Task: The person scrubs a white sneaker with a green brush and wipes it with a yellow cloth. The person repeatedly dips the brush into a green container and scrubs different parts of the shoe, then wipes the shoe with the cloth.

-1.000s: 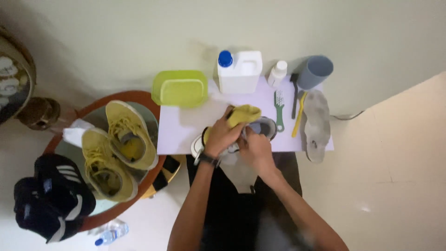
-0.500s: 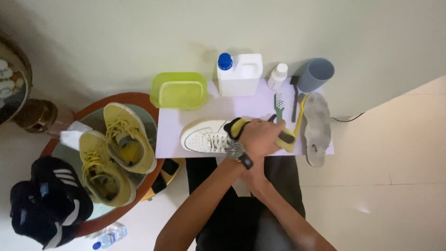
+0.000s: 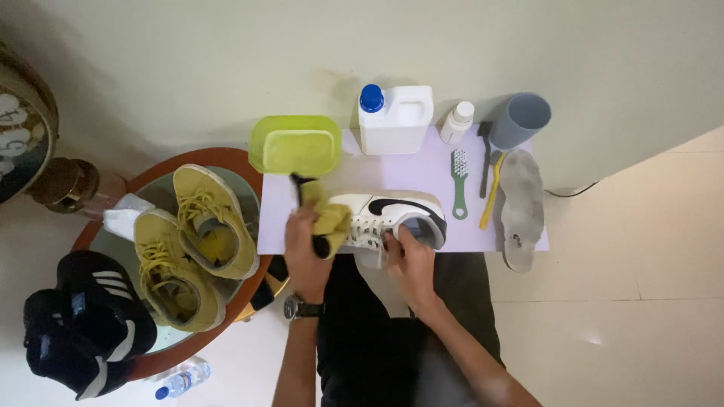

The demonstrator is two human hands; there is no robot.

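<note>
A white sneaker (image 3: 392,213) with a black mark lies on its side on the small white table (image 3: 422,175), toe to the left. My left hand (image 3: 305,245), with a watch on its wrist, grips a yellow cloth (image 3: 329,218) pressed against the toe end; a dark handle shows beside the cloth. My right hand (image 3: 411,256) holds the sneaker near its heel opening from the near side.
A green tub (image 3: 296,143), white jug with blue cap (image 3: 394,119), small white bottle (image 3: 455,122), grey cup (image 3: 519,119), brushes (image 3: 458,183) and a grey insole (image 3: 520,207) share the table. Left, a round table (image 3: 226,157) bears yellow shoes (image 3: 192,245) and black shoes (image 3: 83,324).
My left hand with the cloth has swung from the sneaker's right end back to its left toe end. My right hand now grips the heel side.
</note>
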